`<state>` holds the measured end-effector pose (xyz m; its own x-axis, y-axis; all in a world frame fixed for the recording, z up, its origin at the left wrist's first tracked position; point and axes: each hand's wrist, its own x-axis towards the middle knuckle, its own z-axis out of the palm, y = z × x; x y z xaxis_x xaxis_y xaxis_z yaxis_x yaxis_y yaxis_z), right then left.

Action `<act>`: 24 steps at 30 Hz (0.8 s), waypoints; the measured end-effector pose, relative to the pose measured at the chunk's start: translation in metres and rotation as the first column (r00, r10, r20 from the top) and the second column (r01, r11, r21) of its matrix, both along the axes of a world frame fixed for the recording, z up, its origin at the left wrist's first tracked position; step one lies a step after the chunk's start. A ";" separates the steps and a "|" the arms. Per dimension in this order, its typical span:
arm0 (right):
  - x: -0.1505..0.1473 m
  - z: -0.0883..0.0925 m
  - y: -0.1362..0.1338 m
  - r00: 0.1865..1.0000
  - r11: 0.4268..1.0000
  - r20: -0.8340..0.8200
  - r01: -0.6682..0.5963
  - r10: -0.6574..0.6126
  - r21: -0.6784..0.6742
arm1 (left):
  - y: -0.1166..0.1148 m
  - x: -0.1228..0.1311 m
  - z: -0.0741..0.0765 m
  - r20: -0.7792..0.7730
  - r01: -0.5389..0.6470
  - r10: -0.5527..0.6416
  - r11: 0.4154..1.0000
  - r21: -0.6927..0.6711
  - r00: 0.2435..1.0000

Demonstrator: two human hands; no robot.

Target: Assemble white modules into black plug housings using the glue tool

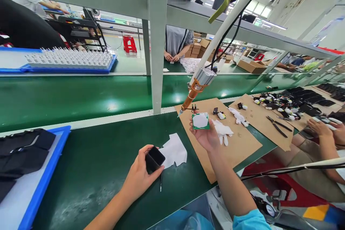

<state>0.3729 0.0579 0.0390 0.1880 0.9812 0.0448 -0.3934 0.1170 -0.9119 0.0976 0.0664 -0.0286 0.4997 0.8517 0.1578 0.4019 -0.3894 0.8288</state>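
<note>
My left hand [141,172] is wrapped round a small black open-topped box [155,159], its opening tilted toward me above the green bench. In my right hand [206,138], raised over the brown cardboard, is a green circuit board [200,120] with a white pad covering most of its face. Just behind the board hangs an orange-bodied dispensing tool [191,97], its thin tip pointing down to the left. A cut piece of white paper [174,152] lies beside the black box. Below it, a thin metal tool [161,183] rests on the bench, partly hidden by my fingers.
White gloves [222,132] and small black-and-white parts [219,113] lie on the cardboard [242,146]. Pliers [279,126] sit farther right, near a co-worker's hands [320,129]. A blue-edged tray [51,161] with black pieces stands at left. An upright post [157,43] rises behind the bench.
</note>
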 end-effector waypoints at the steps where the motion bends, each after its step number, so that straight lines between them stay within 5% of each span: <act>1: -0.013 0.002 0.000 0.998 0.999 -0.031 -0.053 0.053 0.005 | -0.001 0.000 0.001 0.013 0.001 0.000 1.000 -0.003 1.000; 9: -0.064 -0.008 0.012 0.963 0.964 -0.059 -0.264 0.263 -0.012 | -0.003 0.001 0.013 0.109 0.009 -0.007 1.000 -0.023 0.994; 16: -0.071 -0.019 0.002 0.959 0.960 0.044 -0.277 0.278 -0.037 | -0.005 0.002 0.021 0.317 0.012 -0.040 0.996 0.089 0.947; 24: -0.077 -0.027 -0.007 0.923 0.934 0.153 -0.358 0.354 -0.003 | -0.004 -0.001 0.027 0.308 0.039 -0.062 0.996 0.078 0.949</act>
<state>0.2963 0.0507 0.0120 -0.1840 0.9804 0.0700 -0.2734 0.0173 -0.9618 0.0964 0.0629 -0.0020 0.4588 0.8078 0.3702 0.1077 -0.4641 0.8792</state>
